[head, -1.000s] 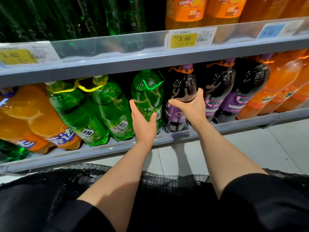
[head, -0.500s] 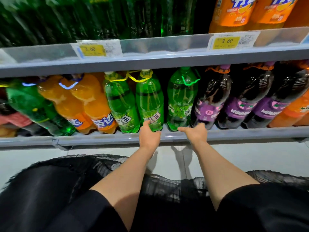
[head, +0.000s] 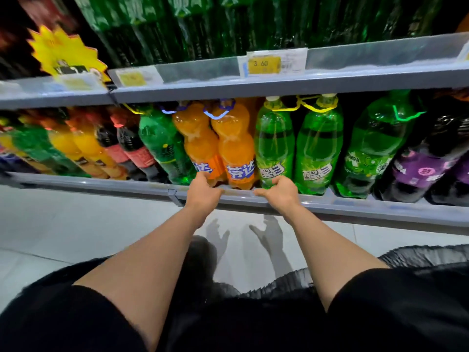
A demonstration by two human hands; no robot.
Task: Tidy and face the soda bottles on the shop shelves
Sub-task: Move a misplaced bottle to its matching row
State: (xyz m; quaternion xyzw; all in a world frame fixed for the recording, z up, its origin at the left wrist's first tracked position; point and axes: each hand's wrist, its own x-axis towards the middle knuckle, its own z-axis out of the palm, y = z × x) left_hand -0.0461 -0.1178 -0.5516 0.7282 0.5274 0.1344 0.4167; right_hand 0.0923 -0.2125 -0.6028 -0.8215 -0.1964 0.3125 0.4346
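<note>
On the lower shelf [head: 330,201] stand two orange soda bottles [head: 236,151] joined by a blue carry loop, labels facing out. My left hand [head: 203,193] curls against the base of the left orange bottle [head: 200,148]. To their right stand two light green bottles with yellow loops. My right hand [head: 279,193] is curled on the base of the nearer green bottle [head: 274,146], its thumb pointing left along the shelf lip. The second green bottle [head: 317,148] stands untouched. Both wrists rest at the shelf's front rail.
Further right stand a darker green bottle [head: 370,153] and purple-labelled dark bottles [head: 426,168]. To the left are a green bottle [head: 162,146], cola and orange bottles, blurred. The upper shelf [head: 253,82] carries price tags and green bottles. Pale floor tiles lie below.
The view has swung left along the shelf. Both hands moved left from the green and purple bottles to the orange pair and the light green bottle, and their fingers have curled.
</note>
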